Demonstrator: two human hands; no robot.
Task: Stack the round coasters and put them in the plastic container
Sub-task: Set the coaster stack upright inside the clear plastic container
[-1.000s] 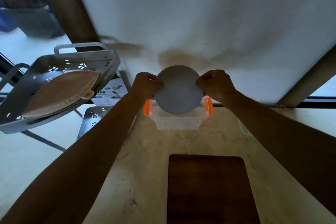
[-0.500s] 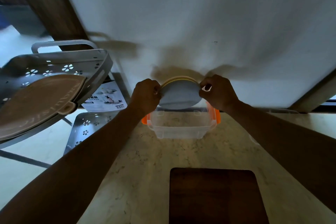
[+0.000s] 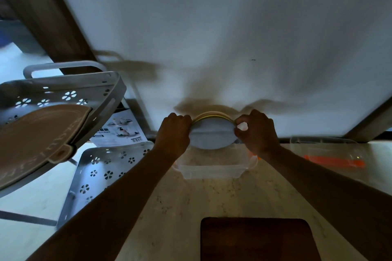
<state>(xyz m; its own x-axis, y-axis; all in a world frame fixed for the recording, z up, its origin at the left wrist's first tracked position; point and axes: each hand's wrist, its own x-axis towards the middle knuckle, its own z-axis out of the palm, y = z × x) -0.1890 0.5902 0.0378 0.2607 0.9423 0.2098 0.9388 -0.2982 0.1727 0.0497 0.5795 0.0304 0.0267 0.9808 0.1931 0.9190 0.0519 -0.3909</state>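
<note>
Head view: stack of round coasters (image 3: 212, 133), grey face toward camera, cream and yellow edges showing at top rim, now lower than half second ago, bottom edge dipping into clear plastic container with orange latches (image 3: 214, 168) at back of marble counter (image 3: 212, 197). Stack tilted, faces near upright, width running left-right. Left hand (image 3: 172, 133) curls round left edge; right hand (image 3: 256, 131) pinches right edge, thumb to forefinger. Dark wooden board (image 3: 258, 239) nearer camera.

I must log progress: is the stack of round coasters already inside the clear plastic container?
Not fully: the stack of round coasters is gripped by both hands at the rim of the clear plastic container, tilted, mostly above it.
</note>
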